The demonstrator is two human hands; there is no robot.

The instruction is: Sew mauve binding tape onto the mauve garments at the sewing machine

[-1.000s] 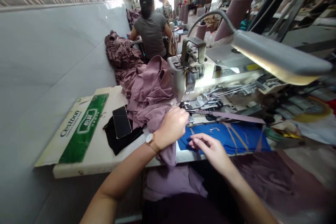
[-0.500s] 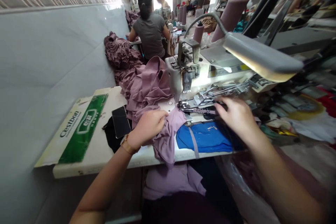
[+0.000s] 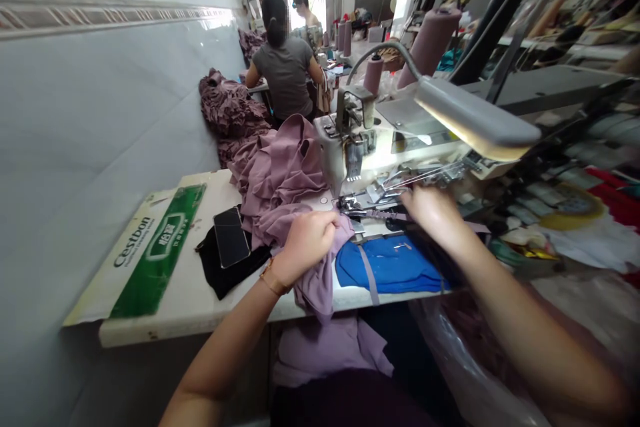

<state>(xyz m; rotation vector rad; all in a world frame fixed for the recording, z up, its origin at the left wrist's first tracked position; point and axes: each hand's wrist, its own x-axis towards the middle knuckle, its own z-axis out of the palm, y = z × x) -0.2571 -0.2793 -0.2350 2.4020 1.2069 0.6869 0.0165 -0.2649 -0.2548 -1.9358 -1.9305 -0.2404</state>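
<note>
At the sewing machine (image 3: 345, 147), I count two hands. My left hand (image 3: 307, 243) grips mauve fabric (image 3: 285, 177); my right hand (image 3: 430, 210), by the presser foot (image 3: 353, 201), I cannot tell if it holds anything.

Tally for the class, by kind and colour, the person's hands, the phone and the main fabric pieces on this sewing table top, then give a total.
hands: 2 (left hand, right hand)
glossy black smartphone: 1
mauve fabric heap: 1
black cloth: 1
blue fabric piece: 1
Total: 6
</note>
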